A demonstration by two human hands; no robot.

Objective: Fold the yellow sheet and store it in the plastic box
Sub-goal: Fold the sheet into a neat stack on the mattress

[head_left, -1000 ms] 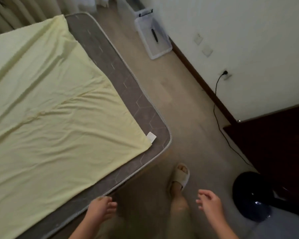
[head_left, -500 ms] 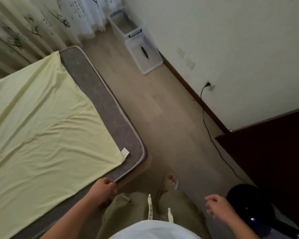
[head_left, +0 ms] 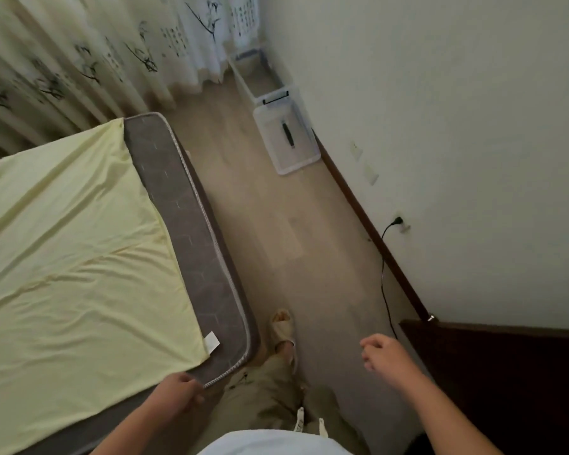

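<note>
beside the mattress [head_left: 191,244], left hand [head_left: 178,394] fingers grip yellow sheet [head_left: 73,257]; right hand [head_left: 383,354] loosely open.

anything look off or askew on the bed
The pale yellow sheet lies skewed and creased, leaving a strip of the grey quilted mattress bare along its floor side. Nothing looks spilled or damaged.

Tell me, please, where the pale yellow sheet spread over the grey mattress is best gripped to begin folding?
Probably at the pale yellow sheet's near corner with the white tag, pinched from the foot end. It lies flat and free on the grey mattress, not tucked, just ahead of the left hand. The right hand is empty.
</note>
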